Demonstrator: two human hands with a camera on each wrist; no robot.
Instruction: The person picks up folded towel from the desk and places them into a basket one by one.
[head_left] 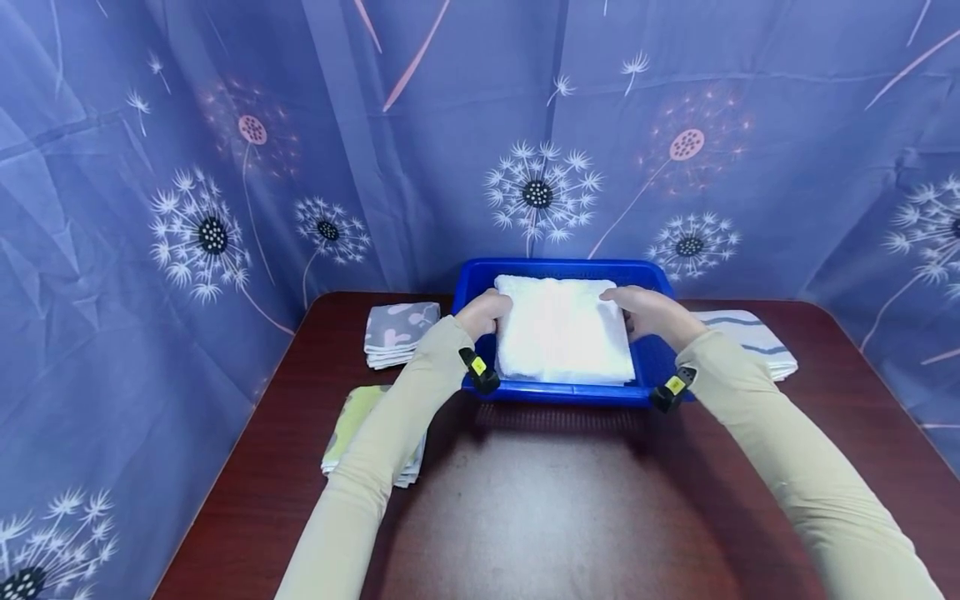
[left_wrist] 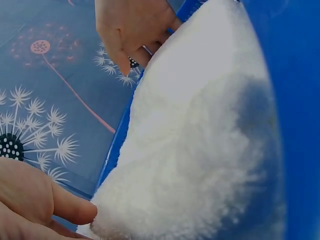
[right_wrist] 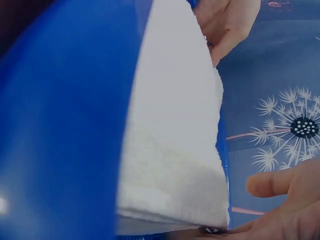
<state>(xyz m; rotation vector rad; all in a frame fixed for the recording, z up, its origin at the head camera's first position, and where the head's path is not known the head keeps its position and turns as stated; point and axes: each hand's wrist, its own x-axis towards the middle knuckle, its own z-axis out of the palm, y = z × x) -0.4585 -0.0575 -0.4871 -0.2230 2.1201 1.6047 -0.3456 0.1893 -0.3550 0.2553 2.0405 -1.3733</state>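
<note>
Head view puts the folded white towel point(head_left: 562, 333) directly between the person's 2 hands, within the outline of the blue basket point(head_left: 570, 396), whose long axis runs left to right at the far side of the table point(head_left: 555, 500). From the left hand point(head_left: 483, 312) the towel lies to the right; from the right hand point(head_left: 656, 315) it lies to the left, and both hands meet its side edges toward the far corners, so neither is clearly nearer. The left hand is partly closed and pinches the edge, thumb against the cloth and fingers lower down. The right hand is opened wider: the right wrist view shows its thumb lifted apart from the towel and its fingers reaching under the edge. The towel looks close to square, with no strong long axis, and its near edge runs along the basket's near wall; whether its underside rests on the basket floor cannot be told. A grey cloth point(head_left: 405, 327) and a yellow-green cloth point(head_left: 363, 412) lie left of the basket, and a striped cloth point(head_left: 750, 333) lies to its right, partly behind the right sleeve.
</note>
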